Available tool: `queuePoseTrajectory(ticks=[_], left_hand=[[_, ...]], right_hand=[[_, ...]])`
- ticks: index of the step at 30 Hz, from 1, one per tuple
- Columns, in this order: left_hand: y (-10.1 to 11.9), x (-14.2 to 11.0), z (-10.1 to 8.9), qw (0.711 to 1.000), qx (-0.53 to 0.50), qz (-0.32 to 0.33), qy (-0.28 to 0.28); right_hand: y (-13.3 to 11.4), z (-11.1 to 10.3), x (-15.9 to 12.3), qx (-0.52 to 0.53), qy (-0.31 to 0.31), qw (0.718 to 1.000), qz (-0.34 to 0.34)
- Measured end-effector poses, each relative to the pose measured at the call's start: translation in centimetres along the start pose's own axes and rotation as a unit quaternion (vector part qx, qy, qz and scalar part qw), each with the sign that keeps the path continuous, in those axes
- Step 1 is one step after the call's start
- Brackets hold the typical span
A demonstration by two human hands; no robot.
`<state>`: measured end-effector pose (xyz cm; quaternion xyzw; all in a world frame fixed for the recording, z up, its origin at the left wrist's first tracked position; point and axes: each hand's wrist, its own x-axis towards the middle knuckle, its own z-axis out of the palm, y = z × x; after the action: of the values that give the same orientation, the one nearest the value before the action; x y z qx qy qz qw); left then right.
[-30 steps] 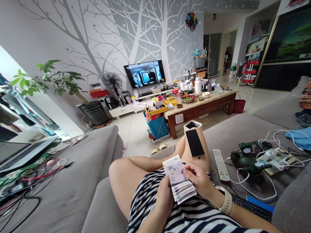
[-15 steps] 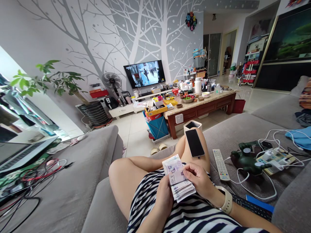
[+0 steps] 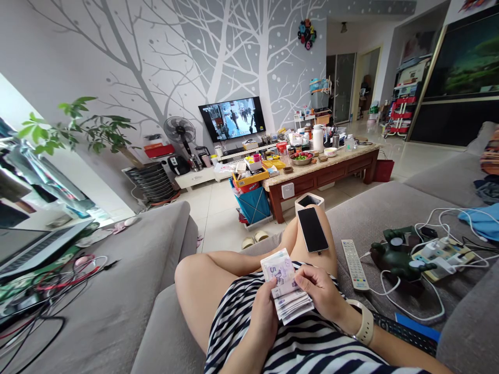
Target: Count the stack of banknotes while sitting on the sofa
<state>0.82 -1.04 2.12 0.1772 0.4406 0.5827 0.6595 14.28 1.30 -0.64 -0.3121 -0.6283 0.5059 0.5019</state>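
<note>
Banknotes held; grey sofa, cluttered coffee table ahead.

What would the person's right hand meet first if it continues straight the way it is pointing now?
It would meet the stack of banknotes first. The fingertips of the right hand seem to touch its top note already, though the depth is hard to judge. The left hand holds the stack.

This is a living room in a home: a grey fabric sofa faces a wall-mounted television on a tree mural, with a floor fan, a potted plant and a low wooden surface crowded with household items on the tiled floor.
</note>
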Motion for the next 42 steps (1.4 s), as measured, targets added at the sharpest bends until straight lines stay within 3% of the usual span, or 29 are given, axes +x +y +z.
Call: queuePoseTrajectory(ticks=[8, 14, 31, 35, 42], left_hand=[[-0.1, -0.1, -0.1, 1.000, -0.004, 0.002, -0.005], [-0.4, 0.3, -0.4, 1.000, 0.014, -0.001, 0.026], [-0.3, 0.0, -0.1, 1.000, 0.011, 0.013, 0.005], [-0.5, 0.2, -0.2, 1.000, -0.007, -0.011, -0.002], [-0.4, -0.1, 0.0, 1.000, 0.022, 0.012, 0.001]], right_hand=[[0.2, 0.0, -0.2, 0.013, -0.002, 1.000, -0.002], [0.1, 0.0, -0.2, 0.019, 0.006, 1.000, 0.007], [0.2, -0.1, -0.4, 0.037, 0.005, 0.999, 0.005], [0.3, -0.1, -0.1, 0.015, -0.011, 1.000, 0.012], [2.2, 0.0, 0.7, -0.042, 0.094, 0.992, 0.070]])
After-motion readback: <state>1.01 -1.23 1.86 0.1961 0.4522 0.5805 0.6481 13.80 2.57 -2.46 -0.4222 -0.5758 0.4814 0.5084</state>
